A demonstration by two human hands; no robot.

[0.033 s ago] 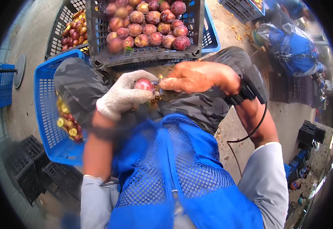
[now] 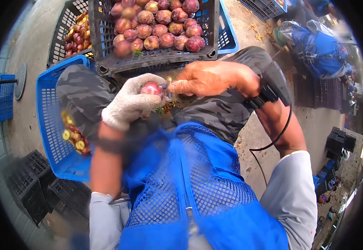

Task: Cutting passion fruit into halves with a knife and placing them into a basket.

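Scanning from the left, I read it like this:

Far left: a small blue crate (image 2: 3, 98) sits on the concrete floor (image 2: 31, 37), well apart from the work.

Blue basket: the blue basket (image 2: 48, 121) lies beside my left knee, with cut yellow fruit halves (image 2: 74, 135) low against its inner wall.

Left hand: my gloved left hand (image 2: 129, 104) is curled tight round one purple-red fruit (image 2: 152, 88); the fingers (image 2: 148, 102) wrap it from below and the left, leaving its right face bare.

Fruit: it sits over my lap, just under the near rim of the dark crate, round, so I can give no long axis.

Key relation: the fruit lies directly left of the right hand, touching or nearly so, with the left hand carrying it.

Right hand: my bare right hand (image 2: 212, 79) is pinched closed at the fingertips against the fruit's right side; something small seems gripped there, but I cannot tell what.

Wrist: a black strap unit (image 2: 269, 93) with a cable (image 2: 273, 141) trails down the forearm.

Ahead: the dark crate (image 2: 156, 58), heaped with whole fruit (image 2: 160, 25), crowds the front edge.

Open room: little forward; more toward the basket, or down onto the camouflage trousers (image 2: 81, 91).

Far right: another person in a blue vest (image 2: 321, 50), well apart.
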